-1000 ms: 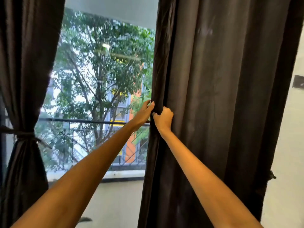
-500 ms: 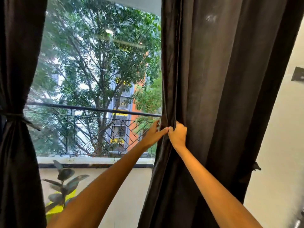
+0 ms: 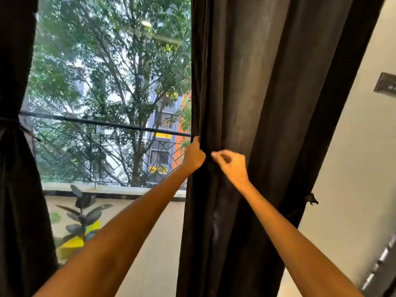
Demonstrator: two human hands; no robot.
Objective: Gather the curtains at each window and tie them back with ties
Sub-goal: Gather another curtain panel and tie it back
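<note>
A dark right curtain (image 3: 267, 103) hangs loose over the right part of the window. My left hand (image 3: 194, 155) grips its inner edge at railing height, fingers wrapped behind the cloth. Beside it, my right hand (image 3: 231, 166) has curled fingers pinching a fold on the curtain's front. The left curtain (image 3: 15, 189) hangs gathered, bound by a dark tie (image 3: 10, 124) at its waist. A dark tie end (image 3: 310, 199) sticks out behind the right curtain's outer edge by the wall.
Behind the glass are a black railing (image 3: 102, 124), trees and buildings. A potted plant (image 3: 82, 213) with a yellow pot stands below the sill. A white wall (image 3: 353, 168) with a small dark plate (image 3: 384, 83) lies to the right.
Both hands slid down the right curtain's edge and pushed it rightward, widening the open window. My right hand shifted from beside the left onto a fold further right.
</note>
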